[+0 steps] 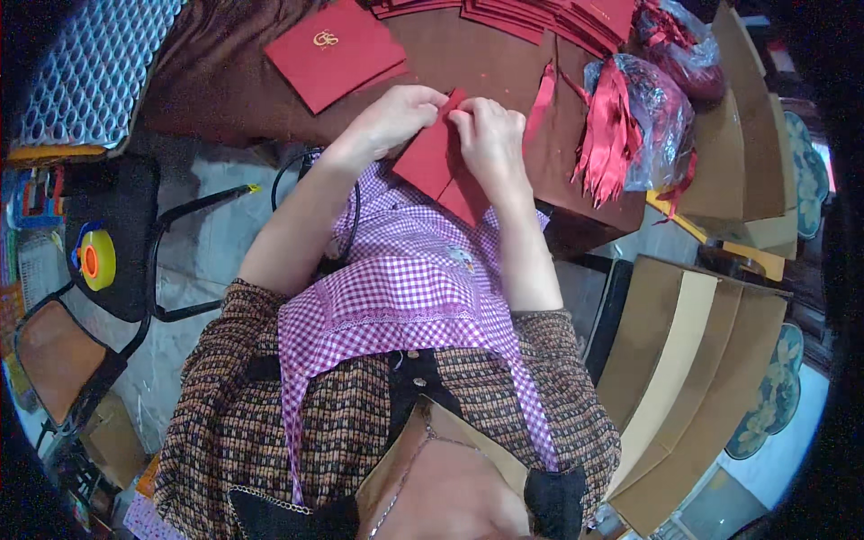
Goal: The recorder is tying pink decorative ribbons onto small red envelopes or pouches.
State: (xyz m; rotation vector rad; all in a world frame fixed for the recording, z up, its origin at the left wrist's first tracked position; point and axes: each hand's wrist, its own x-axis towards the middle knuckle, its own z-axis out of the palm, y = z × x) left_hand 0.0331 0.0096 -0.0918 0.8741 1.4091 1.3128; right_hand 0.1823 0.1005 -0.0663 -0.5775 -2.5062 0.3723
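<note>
A folded red card (430, 164) hangs over the table's front edge, in front of my apron, held between both hands. My left hand (392, 120) is closed, with its fingertips pinching the card's upper left edge. On the other side my right hand (490, 139) grips the upper right edge, thumb over its face and fingers curled. What the fingertips pinch at the very top is partly hidden. Beyond my left hand lie red cards (337, 56), the upper one bearing a gold emblem. A single red ribbon (540, 101) lies just right of my right hand.
A brown cloth covers the table (432, 49). More red cards (549, 20) lie stacked at the back. Red ribbons (607, 135) spill from a clear plastic bag (661, 112) on the right. Cardboard boxes (688, 387) stand at right. A chair (112, 234) holds yellow tape (97, 259).
</note>
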